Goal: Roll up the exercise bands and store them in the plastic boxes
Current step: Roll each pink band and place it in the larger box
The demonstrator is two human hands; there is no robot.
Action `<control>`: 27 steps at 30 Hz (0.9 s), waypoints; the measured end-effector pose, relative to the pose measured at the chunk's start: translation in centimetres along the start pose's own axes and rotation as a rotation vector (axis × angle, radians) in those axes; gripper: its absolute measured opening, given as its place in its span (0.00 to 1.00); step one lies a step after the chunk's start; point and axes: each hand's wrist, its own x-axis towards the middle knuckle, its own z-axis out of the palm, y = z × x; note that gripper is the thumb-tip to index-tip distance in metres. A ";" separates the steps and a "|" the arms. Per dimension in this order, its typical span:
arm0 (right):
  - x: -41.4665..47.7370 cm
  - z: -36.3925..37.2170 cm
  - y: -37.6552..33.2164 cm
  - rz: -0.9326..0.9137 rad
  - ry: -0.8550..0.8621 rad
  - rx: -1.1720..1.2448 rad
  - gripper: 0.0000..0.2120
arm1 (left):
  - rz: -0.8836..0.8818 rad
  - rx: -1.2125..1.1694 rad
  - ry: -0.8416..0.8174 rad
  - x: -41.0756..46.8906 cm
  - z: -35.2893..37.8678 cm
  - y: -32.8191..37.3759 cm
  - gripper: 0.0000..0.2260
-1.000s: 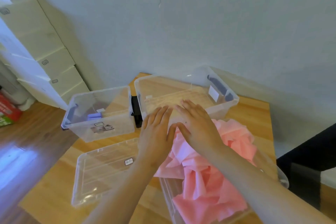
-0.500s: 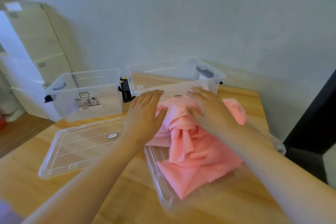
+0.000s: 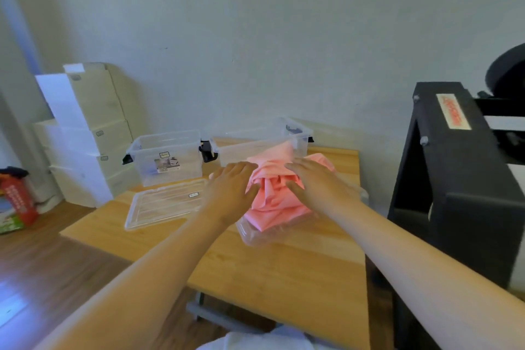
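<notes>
1. Pink exercise bands (image 3: 274, 202) lie as one crumpled heap in a shallow clear tray (image 3: 251, 236) on the right half of the counter (image 3: 284, 273); whether the tray is a lid or a low box, cannot tell; nothing rolled yet.
2. Left hand (image 3: 230, 189) lies flat on the heap's left flank; right hand (image 3: 316, 185) lies flat on its right top; fingers of both are straight and spread, palms down; nothing pinched or gripped.
3. Judged purpose: pressing and gathering the heap from both sides, so the slack material stays inside the rim.
4. Two clear plastic boxes stand on the far side: left box (image 3: 166, 156) and far box (image 3: 264, 138), the latter just behind the heap; both are open-topped with dark latches; likely set within reach to receive rolls.
5. Loose lid (image 3: 164, 204) lies flat to the left of the tray; probably set aside to keep a box mouth free.
6. Writing: picture label (image 3: 167, 163) on the left box, text too small; small sticker (image 3: 193, 194) on the lid, unreadable; orange-red plate (image 3: 453, 111) on the black machine (image 3: 460, 193) at right, lettering blurred.
</notes>
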 end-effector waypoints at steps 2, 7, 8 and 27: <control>-1.3 -0.6 -0.3 -0.004 0.003 -0.012 0.22 | 0.002 -0.006 0.003 -0.9 -0.8 0.7 0.19; -2.3 -1.3 0.4 0.010 0.007 -0.030 0.22 | -0.003 0.003 -0.011 -1.7 -2.0 1.4 0.20; -2.2 -1.4 0.7 0.018 0.016 -0.027 0.22 | -0.005 0.008 -0.017 -1.6 -2.2 1.4 0.20; 12.6 7.7 7.3 0.054 -0.016 0.123 0.22 | -0.156 -0.220 -0.086 10.6 9.2 -5.2 0.20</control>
